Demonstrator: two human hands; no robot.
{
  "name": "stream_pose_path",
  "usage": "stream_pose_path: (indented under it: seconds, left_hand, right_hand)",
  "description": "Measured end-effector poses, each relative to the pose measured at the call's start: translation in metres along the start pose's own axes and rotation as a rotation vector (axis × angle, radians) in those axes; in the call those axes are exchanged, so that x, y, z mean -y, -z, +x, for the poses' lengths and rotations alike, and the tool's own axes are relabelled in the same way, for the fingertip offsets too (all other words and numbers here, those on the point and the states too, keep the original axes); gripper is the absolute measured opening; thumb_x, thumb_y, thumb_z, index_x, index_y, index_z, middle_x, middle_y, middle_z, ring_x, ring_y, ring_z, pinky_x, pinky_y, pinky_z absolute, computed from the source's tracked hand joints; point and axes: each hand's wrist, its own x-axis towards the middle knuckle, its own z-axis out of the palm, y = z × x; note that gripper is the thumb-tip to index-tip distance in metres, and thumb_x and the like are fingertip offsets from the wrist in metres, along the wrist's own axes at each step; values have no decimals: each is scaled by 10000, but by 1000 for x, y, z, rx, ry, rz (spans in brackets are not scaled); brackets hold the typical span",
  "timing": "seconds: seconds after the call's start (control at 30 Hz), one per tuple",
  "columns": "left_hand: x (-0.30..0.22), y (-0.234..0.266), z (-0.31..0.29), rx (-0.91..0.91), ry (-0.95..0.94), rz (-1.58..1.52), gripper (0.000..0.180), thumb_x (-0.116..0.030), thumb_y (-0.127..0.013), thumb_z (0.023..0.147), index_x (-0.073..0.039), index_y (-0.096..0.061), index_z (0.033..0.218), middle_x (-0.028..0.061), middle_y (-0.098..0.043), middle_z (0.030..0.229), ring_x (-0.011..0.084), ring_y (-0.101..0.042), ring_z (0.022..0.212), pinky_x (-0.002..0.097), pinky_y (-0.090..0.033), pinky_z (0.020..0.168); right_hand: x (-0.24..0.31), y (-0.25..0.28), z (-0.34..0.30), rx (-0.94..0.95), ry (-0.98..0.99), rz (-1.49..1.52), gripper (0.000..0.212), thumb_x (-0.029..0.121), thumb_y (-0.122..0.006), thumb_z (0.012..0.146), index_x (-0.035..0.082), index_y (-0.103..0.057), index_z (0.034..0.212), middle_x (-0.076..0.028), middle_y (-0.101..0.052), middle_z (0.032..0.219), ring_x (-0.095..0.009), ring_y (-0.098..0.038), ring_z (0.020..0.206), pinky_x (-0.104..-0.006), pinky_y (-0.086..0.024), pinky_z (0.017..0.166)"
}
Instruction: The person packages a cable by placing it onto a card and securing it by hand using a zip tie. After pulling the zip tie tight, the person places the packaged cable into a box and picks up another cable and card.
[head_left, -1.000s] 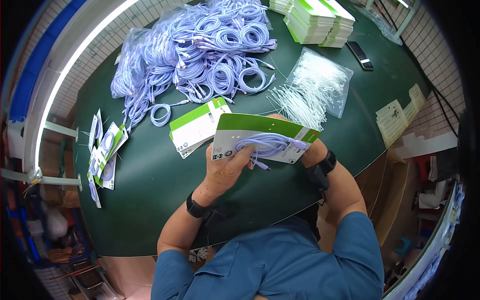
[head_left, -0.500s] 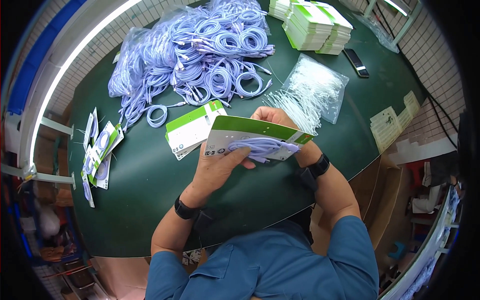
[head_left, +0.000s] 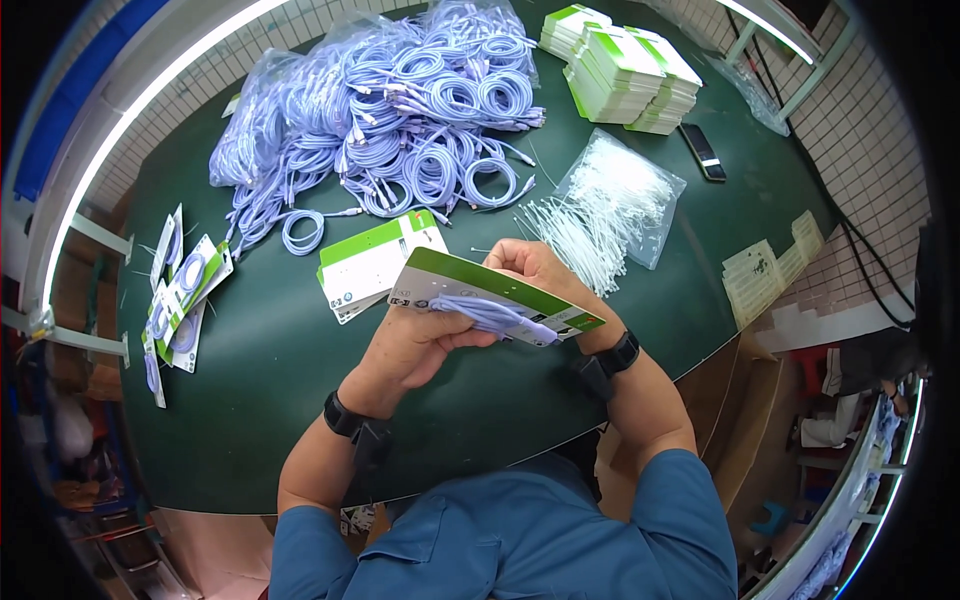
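Note:
A green-and-white packaging card (head_left: 432, 284) is tilted in front of me, with a coiled lilac cable (head_left: 485, 314) lying against its near face. My left hand (head_left: 410, 345) grips the card's left end, its thumb pressing on the coil. Behind the card's upper edge is my right hand (head_left: 535, 264), its fingers pinched together; what they hold is partly hidden, though a thin strand shows beside the fingertips. More flat cards (head_left: 375, 268) lie stacked just beyond my left hand. Loose white cable ties (head_left: 572, 240) spill from a clear bag (head_left: 655, 225) past my right hand.
A large heap of coiled lilac cables (head_left: 400, 130), partly bagged, covers the far left of the dark green table (head_left: 280, 420). Carded cables (head_left: 185, 290) sit in a pile at left. Stacks of cards (head_left: 620, 75), a phone (head_left: 702, 152) and plastic strips (head_left: 755, 285) lie toward the right.
The view has shifted slightly. The card has tipped further, its right end lower, and my left fingers have curled in under the coil. Both hands stay on the same work.

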Motion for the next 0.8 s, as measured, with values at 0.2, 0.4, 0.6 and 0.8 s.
stream_pose_path:
  seconds: [0.2, 0.4, 0.6, 0.8]
  left_hand:
    - [0, 2, 5, 5, -35, 13, 391, 48, -644, 962, 53, -603, 1350, 205, -712, 1248, 329, -741, 1108, 426, -674, 901]
    - [3, 4, 8, 15, -71, 30, 368, 33, -608, 961, 47, -617, 1328, 185, -729, 1200, 307, -749, 1082, 407, -677, 845]
    - [19, 3, 8, -53, -82, 136, 342, 63, -620, 941, 42, -634, 1282, 172, -741, 1161, 293, -763, 1030, 383, -677, 806]
    - [24, 5, -2, -136, -88, 149, 335, 101, -643, 920, 35, -644, 1248, 167, -746, 1152, 280, -777, 975, 348, -676, 751]
  right_hand:
    - [-4, 3, 0, -20, -4, -22, 168, 160, -693, 1045, 11, -650, 982, 10, -683, 894, -29, -602, 784, -208, -501, 657]
    - [14, -4, -2, -96, -42, -23, 173, 160, -691, 1046, 15, -630, 972, 10, -671, 872, -29, -587, 755, -211, -493, 643]
    - [12, -11, -3, -137, -17, 24, 174, 140, -685, 1042, 10, -611, 953, -15, -664, 836, -53, -590, 697, -222, -501, 622]
    - [8, -13, -2, -122, -68, -35, 155, 116, -684, 1031, 7, -611, 948, -21, -654, 802, -73, -603, 672, -232, -508, 605]
